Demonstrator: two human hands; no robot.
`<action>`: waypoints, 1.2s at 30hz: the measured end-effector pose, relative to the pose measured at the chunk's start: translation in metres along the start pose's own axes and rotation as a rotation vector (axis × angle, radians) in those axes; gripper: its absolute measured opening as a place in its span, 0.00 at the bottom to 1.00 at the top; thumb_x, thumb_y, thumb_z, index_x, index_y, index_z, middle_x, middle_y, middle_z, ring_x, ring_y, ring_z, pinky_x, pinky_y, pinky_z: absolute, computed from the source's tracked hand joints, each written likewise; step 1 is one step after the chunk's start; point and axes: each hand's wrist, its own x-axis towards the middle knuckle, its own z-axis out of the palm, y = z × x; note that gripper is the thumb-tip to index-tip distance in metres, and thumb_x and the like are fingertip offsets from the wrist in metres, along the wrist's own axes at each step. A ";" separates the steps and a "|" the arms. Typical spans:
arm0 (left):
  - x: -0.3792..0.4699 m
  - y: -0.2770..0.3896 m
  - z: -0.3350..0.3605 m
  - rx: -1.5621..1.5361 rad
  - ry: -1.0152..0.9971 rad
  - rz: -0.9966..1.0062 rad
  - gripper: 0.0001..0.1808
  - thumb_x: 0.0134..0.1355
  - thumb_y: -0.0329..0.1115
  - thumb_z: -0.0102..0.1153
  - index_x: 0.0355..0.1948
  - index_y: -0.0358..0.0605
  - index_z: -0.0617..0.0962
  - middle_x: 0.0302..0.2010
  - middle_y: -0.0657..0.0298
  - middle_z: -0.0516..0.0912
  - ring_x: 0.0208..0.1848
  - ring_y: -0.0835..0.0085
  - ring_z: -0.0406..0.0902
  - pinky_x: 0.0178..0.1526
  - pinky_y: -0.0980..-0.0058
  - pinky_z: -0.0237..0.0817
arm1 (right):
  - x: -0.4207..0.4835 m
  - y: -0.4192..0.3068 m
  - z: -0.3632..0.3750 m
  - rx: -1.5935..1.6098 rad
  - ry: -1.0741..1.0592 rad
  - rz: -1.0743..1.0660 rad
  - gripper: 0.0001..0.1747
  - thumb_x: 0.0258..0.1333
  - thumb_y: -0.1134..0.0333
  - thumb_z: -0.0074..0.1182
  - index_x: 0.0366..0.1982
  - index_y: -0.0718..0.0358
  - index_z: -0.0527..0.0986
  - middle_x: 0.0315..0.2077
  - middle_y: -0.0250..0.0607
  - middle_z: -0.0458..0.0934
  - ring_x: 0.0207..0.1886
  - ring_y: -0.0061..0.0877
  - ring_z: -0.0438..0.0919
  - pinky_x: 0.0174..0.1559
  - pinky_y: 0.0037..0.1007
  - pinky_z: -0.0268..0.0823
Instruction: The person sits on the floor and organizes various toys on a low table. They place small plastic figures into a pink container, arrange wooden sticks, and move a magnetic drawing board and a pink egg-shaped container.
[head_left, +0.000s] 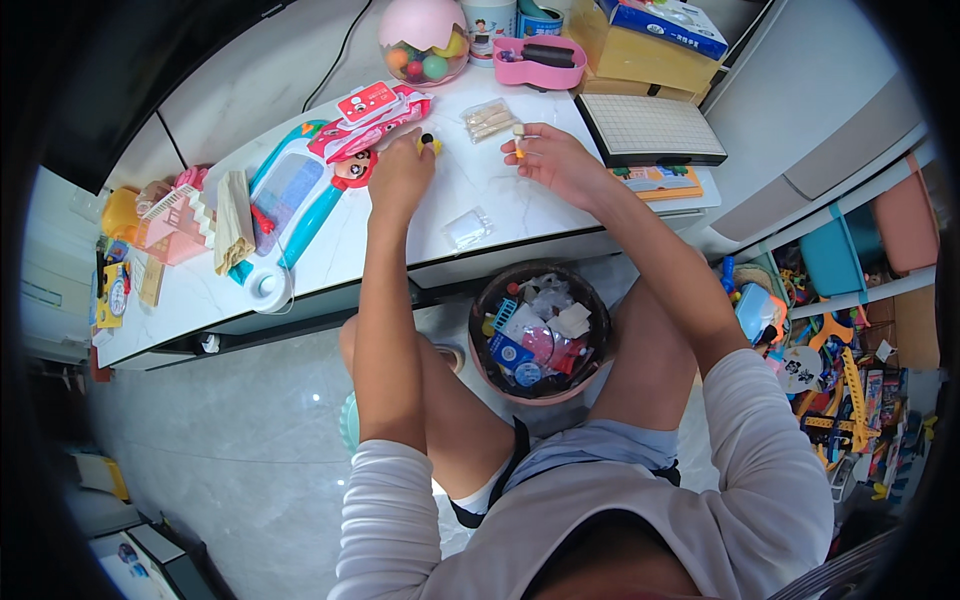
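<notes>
My left hand (401, 171) is over the white marbled cabinet top, its fingers around a small yellow-and-black piece (429, 142). Held between the thumb and fingers of my right hand (559, 161) is a small piece (518, 139), pale on top and yellow-orange below; its exact kind is too small to tell. Beyond the gap between both hands lies a clear packet of flat wooden sticks (489, 120). Nearer to me is a small clear plastic packet with white contents (468, 227). A pink pack of wipes (367, 120) is just left of my left hand.
A toy drawing board (300, 187) and a pink toy house (174, 229) stand left. At the back are a ball-filled egg container (424, 45) and a pink tray (536, 71). A gridded board (651, 124) lies right. Below, a full trash bin (544, 394) stands between my legs.
</notes>
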 end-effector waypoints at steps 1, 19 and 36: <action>-0.001 0.001 0.001 0.006 0.010 -0.005 0.18 0.61 0.36 0.53 0.51 0.43 0.80 0.46 0.48 0.82 0.48 0.52 0.79 0.49 0.57 0.69 | -0.001 -0.001 -0.001 0.096 0.008 0.017 0.10 0.59 0.67 0.57 0.38 0.63 0.71 0.36 0.38 0.76 0.38 0.22 0.75 0.40 0.23 0.67; 0.022 -0.048 -0.009 0.586 0.279 -0.072 0.29 0.53 0.35 0.63 0.59 0.58 0.75 0.62 0.61 0.73 0.68 0.57 0.61 0.63 0.49 0.57 | -0.001 0.023 0.001 -1.350 0.110 -0.583 0.15 0.60 0.59 0.52 0.24 0.62 0.75 0.26 0.43 0.78 0.31 0.41 0.78 0.34 0.40 0.68; 0.030 -0.061 -0.018 0.449 0.544 0.071 0.24 0.55 0.26 0.56 0.55 0.55 0.79 0.52 0.64 0.82 0.56 0.60 0.75 0.53 0.64 0.71 | 0.009 0.023 -0.021 -1.142 0.121 -0.714 0.08 0.62 0.68 0.52 0.35 0.66 0.76 0.30 0.45 0.78 0.37 0.39 0.76 0.42 0.34 0.68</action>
